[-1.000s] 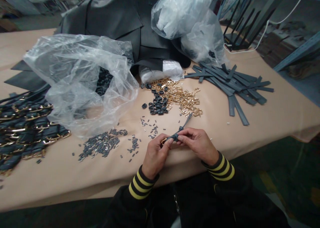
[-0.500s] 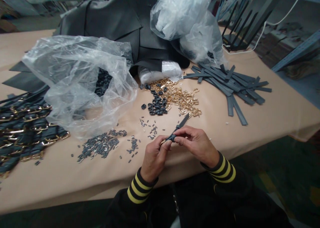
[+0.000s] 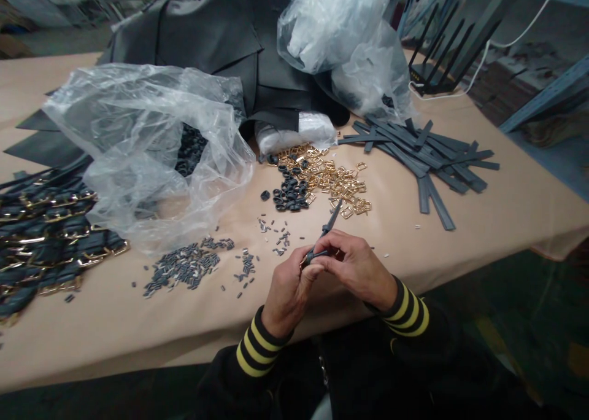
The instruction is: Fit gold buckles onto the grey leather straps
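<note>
Between my two hands is a dark grey strap (image 3: 330,223) with a pointed tip and a small loop around it. My left hand (image 3: 289,291) is closed on the strap's lower end, where a bit of gold buckle shows at the fingertips. With thumb and fingers, my right hand (image 3: 356,263) pinches the strap just above that end; the fingers hide part of it. Beyond the strap's tip lie a heap of gold buckles (image 3: 343,180) and a cluster of dark strap loops (image 3: 291,190).
Small dark tubular pieces (image 3: 184,266) are scattered at left of my hands. Buckled straps (image 3: 46,242) are stacked at far left, beside a clear plastic bag (image 3: 138,101). Flat grey strips (image 3: 414,147) lie at right. A black router (image 3: 437,79) stands near the table's far right corner.
The strap has turned more upright, its tip now nearer the buckles. My right hand has shifted slightly left and closer to my left hand, its fingers more curled around the strap.
</note>
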`<action>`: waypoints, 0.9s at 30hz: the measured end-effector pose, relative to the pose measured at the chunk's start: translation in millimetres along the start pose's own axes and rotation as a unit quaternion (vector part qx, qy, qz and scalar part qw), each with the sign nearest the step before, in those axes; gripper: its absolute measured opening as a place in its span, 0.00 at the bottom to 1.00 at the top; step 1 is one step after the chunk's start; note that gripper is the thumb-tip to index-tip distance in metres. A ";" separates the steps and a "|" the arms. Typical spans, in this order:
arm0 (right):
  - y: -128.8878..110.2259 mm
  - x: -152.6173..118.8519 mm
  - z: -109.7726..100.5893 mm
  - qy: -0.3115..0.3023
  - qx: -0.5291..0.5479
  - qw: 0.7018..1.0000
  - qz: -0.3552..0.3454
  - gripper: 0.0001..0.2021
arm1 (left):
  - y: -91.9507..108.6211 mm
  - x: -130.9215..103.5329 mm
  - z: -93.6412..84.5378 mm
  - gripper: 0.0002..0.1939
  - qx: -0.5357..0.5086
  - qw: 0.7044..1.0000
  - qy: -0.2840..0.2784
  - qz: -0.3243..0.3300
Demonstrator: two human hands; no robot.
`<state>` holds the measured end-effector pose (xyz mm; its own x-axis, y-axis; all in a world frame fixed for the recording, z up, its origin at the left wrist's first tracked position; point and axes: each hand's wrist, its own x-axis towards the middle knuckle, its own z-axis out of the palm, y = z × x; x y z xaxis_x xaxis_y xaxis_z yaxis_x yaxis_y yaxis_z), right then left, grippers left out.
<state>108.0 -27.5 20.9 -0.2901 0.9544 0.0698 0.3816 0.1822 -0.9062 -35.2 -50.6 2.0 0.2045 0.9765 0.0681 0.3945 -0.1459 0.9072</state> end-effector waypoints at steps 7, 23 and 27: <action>-12.7 8.2 -29.0 -0.055 -0.057 0.991 -0.111 0.09 | -5.0 -4.2 -10.2 0.10 -0.076 0.994 0.004 -0.082; -3.2 10.6 -45.3 -0.331 -0.204 0.921 -0.006 0.08 | -6.8 -2.2 -4.6 0.12 -0.022 0.990 -0.107 -0.093; 0.8 9.9 -39.4 -0.336 -0.153 0.929 0.011 0.08 | -9.2 -0.2 -4.4 0.12 -0.007 0.990 -0.104 -0.091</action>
<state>140.1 -8.6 37.3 -0.7229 0.6145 -0.3159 0.5950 0.3211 -0.7368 -42.8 -48.8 -4.5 0.3111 0.9327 -0.1824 0.4297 0.0331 0.9024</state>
